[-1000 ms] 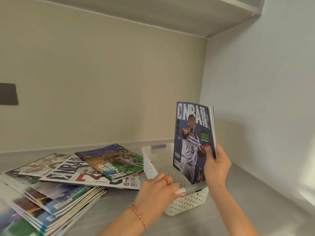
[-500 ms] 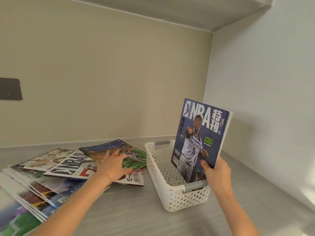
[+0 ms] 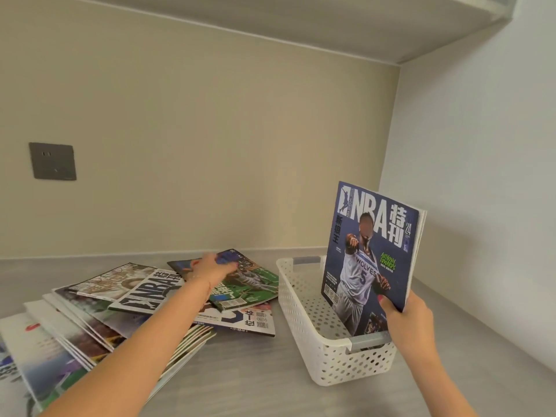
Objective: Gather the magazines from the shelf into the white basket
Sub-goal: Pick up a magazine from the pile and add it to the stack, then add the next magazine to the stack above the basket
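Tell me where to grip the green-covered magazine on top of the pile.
Take the green-covered magazine by its right edge, coming from the white perforated plastic basket side. That edge overhangs the magazine beneath, so fingers can probably slip under. The left hand already rests on its far end.

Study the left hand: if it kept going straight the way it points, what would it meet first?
The left hand points toward the back wall, already over the top magazine. Beyond that lies bare shelf, then probably the wall; depth is unclear.

You see a white perforated plastic basket (image 3: 304,308) with grey handles. The upright glossy magazine (image 3: 373,254) is dark blue with white lettering. The flat top magazine (image 3: 246,288) is green.
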